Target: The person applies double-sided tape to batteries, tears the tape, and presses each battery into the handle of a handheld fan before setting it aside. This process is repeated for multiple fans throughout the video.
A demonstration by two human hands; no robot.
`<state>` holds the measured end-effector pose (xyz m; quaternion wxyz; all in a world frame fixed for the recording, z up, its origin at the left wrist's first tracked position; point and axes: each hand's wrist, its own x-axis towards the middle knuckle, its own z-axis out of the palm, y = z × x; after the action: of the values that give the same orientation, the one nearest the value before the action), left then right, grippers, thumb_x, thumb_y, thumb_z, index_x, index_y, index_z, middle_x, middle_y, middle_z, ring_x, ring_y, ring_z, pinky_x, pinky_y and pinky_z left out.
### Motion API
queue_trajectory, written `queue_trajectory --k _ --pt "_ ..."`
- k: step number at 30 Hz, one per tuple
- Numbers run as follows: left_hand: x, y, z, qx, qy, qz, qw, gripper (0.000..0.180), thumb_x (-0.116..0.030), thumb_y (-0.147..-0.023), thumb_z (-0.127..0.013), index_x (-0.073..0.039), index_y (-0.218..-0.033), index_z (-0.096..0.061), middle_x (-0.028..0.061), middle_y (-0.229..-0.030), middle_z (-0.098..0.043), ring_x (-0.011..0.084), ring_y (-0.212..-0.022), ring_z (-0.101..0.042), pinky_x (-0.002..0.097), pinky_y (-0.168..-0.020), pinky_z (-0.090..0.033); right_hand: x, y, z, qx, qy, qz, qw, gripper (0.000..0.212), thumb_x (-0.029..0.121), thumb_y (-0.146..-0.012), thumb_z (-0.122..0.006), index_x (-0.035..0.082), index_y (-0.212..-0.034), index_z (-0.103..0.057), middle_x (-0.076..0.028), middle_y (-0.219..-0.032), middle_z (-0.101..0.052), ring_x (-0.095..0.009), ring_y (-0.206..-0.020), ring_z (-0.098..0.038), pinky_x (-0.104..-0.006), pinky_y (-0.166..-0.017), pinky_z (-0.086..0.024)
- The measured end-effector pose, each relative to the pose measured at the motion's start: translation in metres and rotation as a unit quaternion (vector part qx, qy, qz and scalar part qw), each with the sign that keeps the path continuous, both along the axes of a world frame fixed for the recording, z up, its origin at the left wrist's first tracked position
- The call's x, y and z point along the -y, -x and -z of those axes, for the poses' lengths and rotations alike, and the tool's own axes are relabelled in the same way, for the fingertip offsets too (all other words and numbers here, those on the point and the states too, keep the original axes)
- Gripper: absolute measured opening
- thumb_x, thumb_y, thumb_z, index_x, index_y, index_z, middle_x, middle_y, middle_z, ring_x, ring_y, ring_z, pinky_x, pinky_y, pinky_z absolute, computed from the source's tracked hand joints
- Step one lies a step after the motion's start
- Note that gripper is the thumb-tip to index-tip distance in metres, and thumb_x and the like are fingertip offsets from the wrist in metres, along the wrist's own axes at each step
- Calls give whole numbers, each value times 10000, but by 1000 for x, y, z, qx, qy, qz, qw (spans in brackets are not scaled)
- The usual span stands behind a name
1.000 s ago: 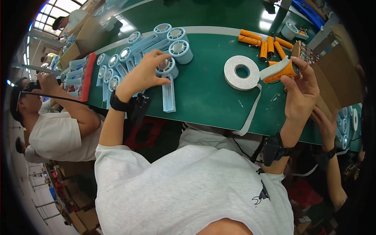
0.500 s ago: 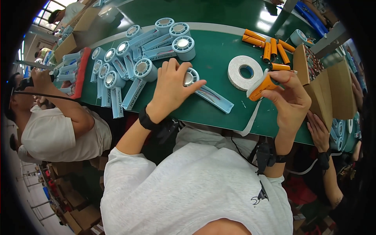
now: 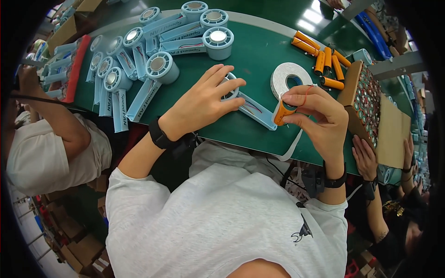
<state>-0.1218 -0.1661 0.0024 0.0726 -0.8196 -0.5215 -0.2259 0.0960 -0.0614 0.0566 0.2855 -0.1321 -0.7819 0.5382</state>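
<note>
Your right hand (image 3: 320,118) pinches an orange battery (image 3: 281,115) in closed fingers, just below the tape roll (image 3: 291,77). Your left hand (image 3: 204,102), fingers spread, presses the blue fan (image 3: 252,110) left of the roll, probably flat on the desk (image 3: 250,51).

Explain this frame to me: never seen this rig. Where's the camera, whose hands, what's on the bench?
There is no machine here: a person works with bare hands, and the single view comes from a fisheye camera on their head, looking down, so straight edges bend.

The left hand presses on a light blue fan part lying on the green table. The right hand pinches an orange cylinder cell with a thin wire.

Also there: a white tape roll, more orange cells, a group of blue fan parts, and a brown tray of cells. Other people's arms show at both sides.
</note>
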Motion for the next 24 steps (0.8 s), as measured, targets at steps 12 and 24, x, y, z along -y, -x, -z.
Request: queue_trajectory --k 12,24 --pt "3 -17 -3 -92 44 -55 993 80 -76 -688 -622 -73 -764 -597 51 -1056 -508 275 -1110 -416 465 -977 -284 -1 3 10 59 -75 4 995 327 -153 -636 -641 -62 -948 -614 -144 -966 -574 -190 -837 -599 -265 -714 -540" --pt "-5 -11 -6 190 77 30 978 106 -39 -788 -574 -37 -888 -542 70 -985 -531 234 -984 -495 459 -984 -261 35 4 24 25 -222 70 972 266 -63 -652 -684 -26 -902 -600 -90 -820 -566 -193 -717 -603 -267 -586 -479"
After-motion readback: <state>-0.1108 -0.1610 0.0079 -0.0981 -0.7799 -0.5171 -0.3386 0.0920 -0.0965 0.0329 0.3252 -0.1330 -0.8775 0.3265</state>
